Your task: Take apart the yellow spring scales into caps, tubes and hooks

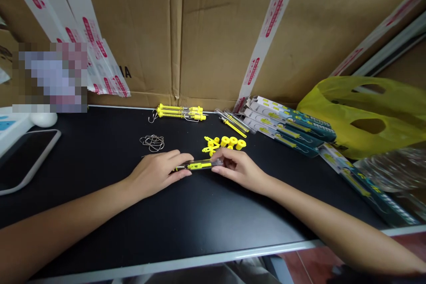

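Between two hands (159, 168) (242, 168), one tube (201, 165)

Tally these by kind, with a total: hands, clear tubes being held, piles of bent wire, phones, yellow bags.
Hands (left hand, right hand): 2
Held clear tube: 1
Pile of bent wire: 1
Phone: 1
Yellow bag: 1
Total: 6
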The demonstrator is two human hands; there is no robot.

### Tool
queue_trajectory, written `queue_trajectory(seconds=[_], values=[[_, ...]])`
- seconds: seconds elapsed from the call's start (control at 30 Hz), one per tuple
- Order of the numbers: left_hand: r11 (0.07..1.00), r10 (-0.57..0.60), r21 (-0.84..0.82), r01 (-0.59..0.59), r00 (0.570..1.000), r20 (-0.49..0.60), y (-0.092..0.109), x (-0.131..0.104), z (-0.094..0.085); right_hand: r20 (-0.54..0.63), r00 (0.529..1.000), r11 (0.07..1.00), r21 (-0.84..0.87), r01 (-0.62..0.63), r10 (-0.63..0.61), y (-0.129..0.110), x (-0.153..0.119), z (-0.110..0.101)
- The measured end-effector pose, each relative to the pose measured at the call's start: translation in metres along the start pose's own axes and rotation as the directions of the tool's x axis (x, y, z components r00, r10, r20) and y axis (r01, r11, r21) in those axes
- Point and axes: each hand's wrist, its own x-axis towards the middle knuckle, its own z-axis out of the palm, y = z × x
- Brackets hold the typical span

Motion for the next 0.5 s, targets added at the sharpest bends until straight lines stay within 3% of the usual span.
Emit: queue_trajectory(seconds=[0.1,0.27,0.5], values=[[0.999,-0.005,-0.041,0.006,1.000,0.003,-0.0020,0.0013,-0.0016,-0.038,0.999,0.999,0.025,-0.030,0.031,0.0010,0.0006,-0.0036],[0.995,-0.016,-0.093,0.025,0.995,0.095,-0.0053,0.0016,-0.0029,-0.076,0.996,0.997,0.068,-0.039,0.044,0.0019,0.0013,-0.0065],[0.977,-0.042,-0.207,0.056,0.997,0.071,-0.0102,0.0036,-0.0007,-0.128,0.991,0.992,0.121,-0.030,0.045,-0.0045,0.0020,-0.0089]])
